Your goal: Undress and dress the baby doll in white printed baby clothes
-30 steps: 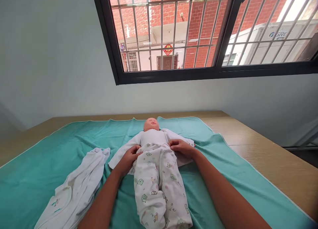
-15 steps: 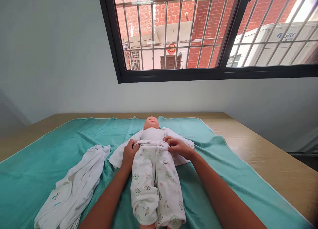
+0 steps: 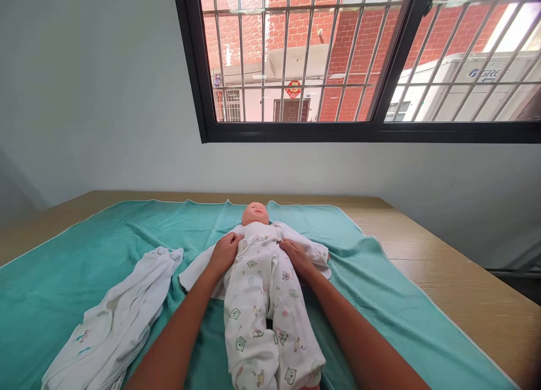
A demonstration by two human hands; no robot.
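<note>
A teal cloth [image 3: 105, 255] covers most of the wooden surface [image 3: 460, 277], its far edge near a pale wall [image 3: 105, 97] with a black-framed, barred window [image 3: 291, 132]. On the cloth lies a doll [image 3: 256, 214], face up, long axis running away from the person, head toward the wall. Its white pants [image 3: 256, 288], printed with small green animals, point waistband outward, legs nearward. The left hand [image 3: 225, 255] pinches the waistband; the right hand [image 3: 297, 257] touches it, grip unclear.
</note>
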